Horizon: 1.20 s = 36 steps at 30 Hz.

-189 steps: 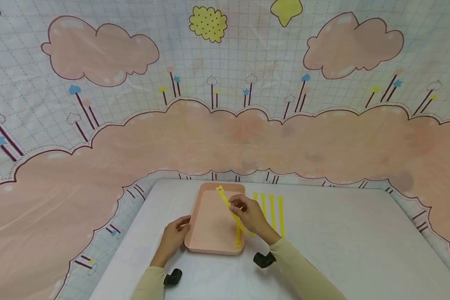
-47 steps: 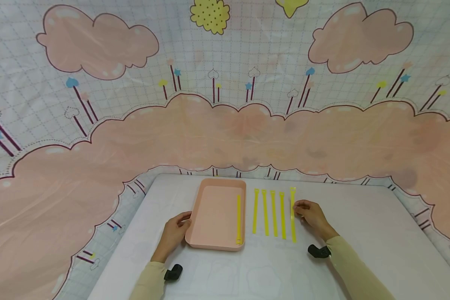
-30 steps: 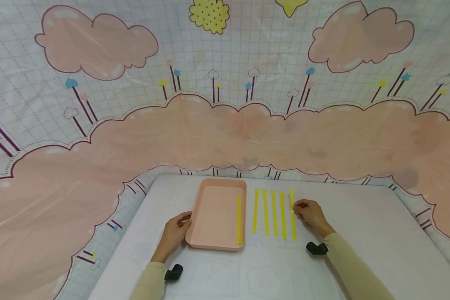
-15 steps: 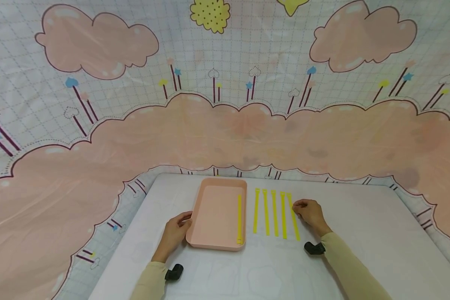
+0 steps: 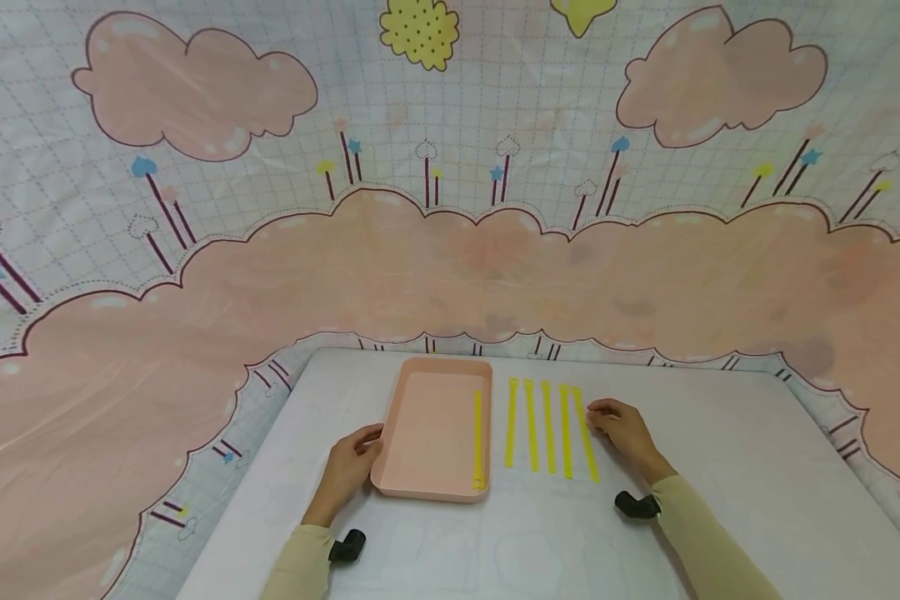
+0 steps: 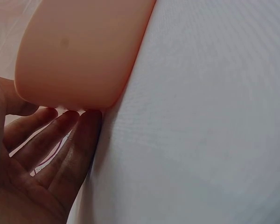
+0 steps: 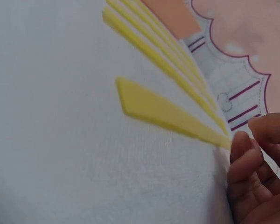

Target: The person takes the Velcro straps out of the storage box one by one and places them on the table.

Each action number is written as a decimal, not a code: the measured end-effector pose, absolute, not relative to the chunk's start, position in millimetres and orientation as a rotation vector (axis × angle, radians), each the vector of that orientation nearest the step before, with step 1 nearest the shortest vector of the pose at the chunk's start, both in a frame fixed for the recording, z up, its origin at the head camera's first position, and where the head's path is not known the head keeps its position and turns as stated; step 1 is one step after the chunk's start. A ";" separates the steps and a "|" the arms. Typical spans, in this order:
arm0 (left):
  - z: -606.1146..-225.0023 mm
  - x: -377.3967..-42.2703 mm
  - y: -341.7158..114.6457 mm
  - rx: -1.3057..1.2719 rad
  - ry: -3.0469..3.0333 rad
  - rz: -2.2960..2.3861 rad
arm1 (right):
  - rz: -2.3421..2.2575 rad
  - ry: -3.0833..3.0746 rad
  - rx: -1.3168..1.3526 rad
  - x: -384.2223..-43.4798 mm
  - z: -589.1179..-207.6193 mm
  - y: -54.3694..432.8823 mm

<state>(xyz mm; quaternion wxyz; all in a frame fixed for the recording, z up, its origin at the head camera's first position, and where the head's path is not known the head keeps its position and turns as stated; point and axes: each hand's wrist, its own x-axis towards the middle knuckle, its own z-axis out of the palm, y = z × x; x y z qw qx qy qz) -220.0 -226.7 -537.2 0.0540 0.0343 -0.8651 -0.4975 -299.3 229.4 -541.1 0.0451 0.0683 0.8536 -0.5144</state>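
My left hand [image 5: 347, 471] touches the left side of a shallow pink tray [image 5: 429, 442]; the left wrist view shows its fairly straight fingers [image 6: 86, 144] against the tray wall [image 6: 79, 56]. One yellow cable strap [image 5: 477, 433] with a slotted head lies inside, along the tray's right edge. Right of the tray, several similar straps [image 5: 532, 427] lie in a row on the table. The rightmost strap [image 5: 587, 442] is slanted, its slotted end nearly meeting its neighbour. Beside it is my right hand [image 5: 626, 432], fingers loosely bent, thumb and forefinger apart; the right wrist view shows the strap [image 7: 168, 114] reaching behind its fingertips.
The white table [image 5: 720, 483] extends to the right of the straps and in front of the tray. A printed cloth [image 5: 532, 283] with pink clouds hangs behind and at the sides. Each wrist carries a black camera mount [image 5: 637, 505].
The strap my right hand held over the tray now lies at the row's right end. Its slotted end has swung left, and the hand has let go and shifted slightly right. The left hand stays put.
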 end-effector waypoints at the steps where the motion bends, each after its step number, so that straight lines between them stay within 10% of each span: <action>1: -537.3 -219.9 -226.7 0.101 -2.628 -1.511 | -1.582 2.592 0.205 -297.6 -540.0 229.5; 36: -539.9 -220.4 -228.3 0.080 -2.607 -1.534 | -1.785 2.425 -0.301 -246.5 -476.1 191.7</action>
